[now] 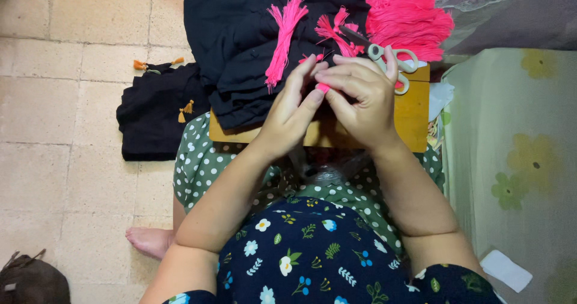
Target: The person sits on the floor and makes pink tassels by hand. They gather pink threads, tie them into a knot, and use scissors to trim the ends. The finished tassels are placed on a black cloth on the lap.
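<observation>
Pink thread (323,88) is sitting pinched between the fingers (312,100) of the left hand (288,121) and right hand (360,103), just above the wooden worktop (415,121). It is showing as a small bright tuft, perhaps folded. Scissors (390,60) are lying behind the knuckles.

A home: tiled floor (72,100), flowered bedsheet (517,160), sewing on lap

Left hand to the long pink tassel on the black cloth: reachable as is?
Probably yes. The left hand sits just below and right of the tassel, which lies uncovered on the black cloth. Nothing lies between them. But its fingers share a small pink piece with the right hand.
</observation>
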